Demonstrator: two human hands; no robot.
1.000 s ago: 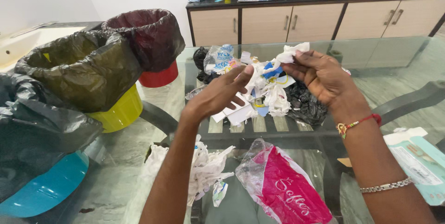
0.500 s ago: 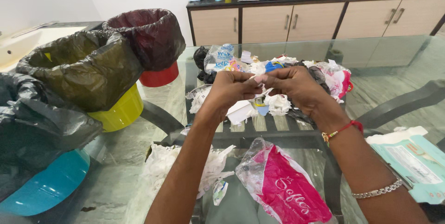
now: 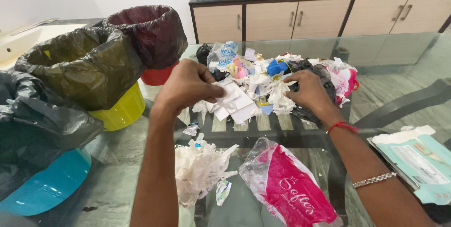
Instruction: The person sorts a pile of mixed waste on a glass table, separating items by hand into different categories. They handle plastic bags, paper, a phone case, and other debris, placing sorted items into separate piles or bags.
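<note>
Head view: we pinch folded white paper [image 3: 233,101] in our left hand [image 3: 188,86], fingers closed, lifted off the litter pile [image 3: 277,79] mid-tabletop; our right hand [image 3: 307,90] curls loosely into the pile's scraps, grip unclear, lined bins [image 3: 87,67] near the left edge

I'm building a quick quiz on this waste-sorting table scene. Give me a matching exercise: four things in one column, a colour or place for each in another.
Things:
1. Nearest bin
2. Middle bin
3. Far bin
4. Crumpled plastic packet

Colours or places:
A. yellow
B. pink, on the glass table between the forearms
C. red
D. blue

Pairs: 1-D, 2-A, 3-C, 4-B
</note>
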